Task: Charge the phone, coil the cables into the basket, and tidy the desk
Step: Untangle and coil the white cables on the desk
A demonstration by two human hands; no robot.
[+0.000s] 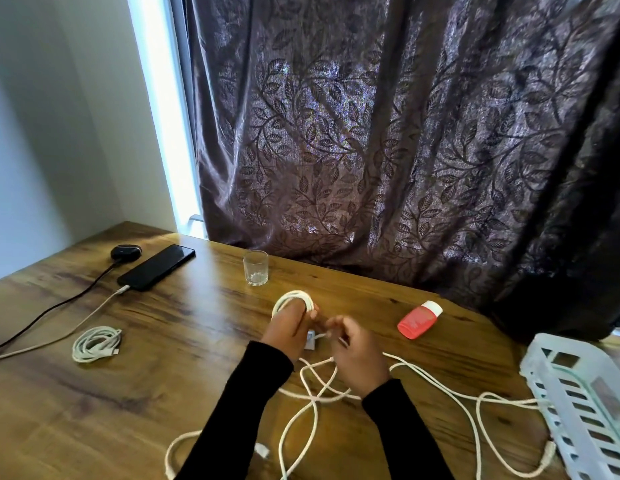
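My left hand (287, 328) holds loops of a long white cable (294, 296) wound around its fingers, with a small white plug block beside the palm. Just to its right, my right hand (357, 355) pinches a strand of that same cable. The rest of the cable (440, 386) sprawls loose over the desk toward the pale slotted basket (578, 407) at the right edge. A black phone (156, 267) lies at the back left with a white charging cable (76, 323) plugged into its near end. A coiled white cable (95, 342) rests on the desk at the left.
A clear drinking glass (255, 268) stands behind my hands. A red bottle with a white cap (419, 319) lies on its side to the right. A black charger (125, 252) with a black lead sits by the phone. A dark patterned curtain (405, 133) hangs behind the wooden desk (163, 393).
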